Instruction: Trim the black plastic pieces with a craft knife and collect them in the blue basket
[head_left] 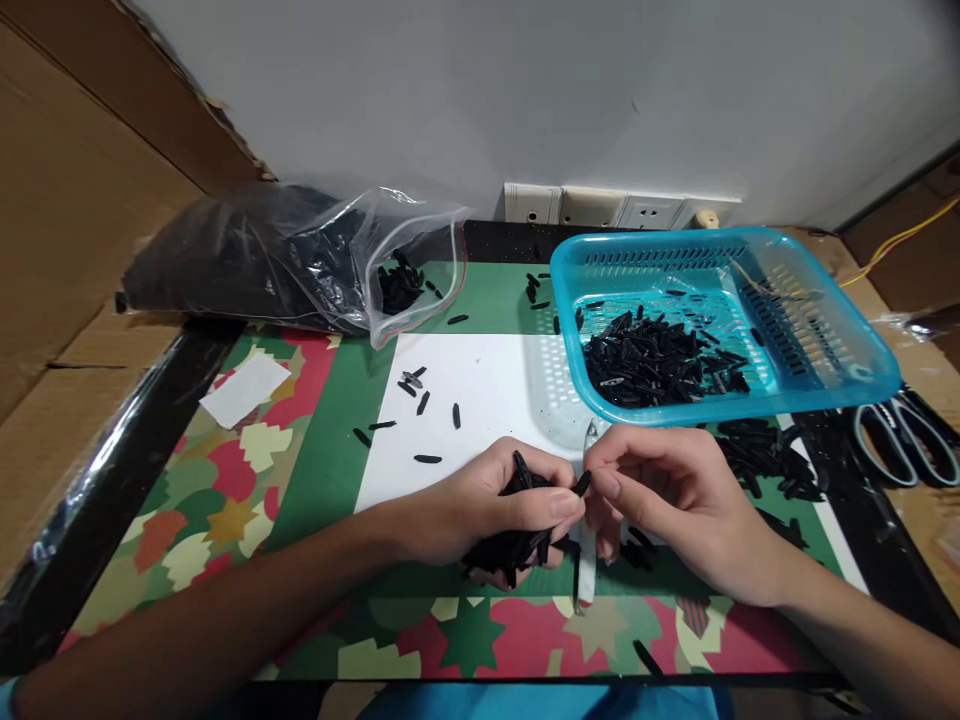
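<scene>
My left hand [517, 510] is wrapped around a bunch of small, slim black pieces [517, 540], their kind unclear. One black piece [582, 484] sticks out past its thumb. At that piece's tip, the thumb and forefinger of my right hand [652, 490] are pinched together and appear to grip it. Under the right hand lies a narrow whitish stick [587, 575] with a pointed, metallic-looking upper end; its middle is partly hidden by the fingers. Beyond the hands stands a blue plastic basket [739, 408] holding a heap of similar black pieces [652, 355].
A clear zip bag [262, 260], full of dark contents, lies open at the back left. Loose black pieces [427, 459] are scattered on the patterned mat [322, 500], with a pile [769, 455] below the basket. Scissors [904, 440] lie far right; a white paper [245, 389] lies left.
</scene>
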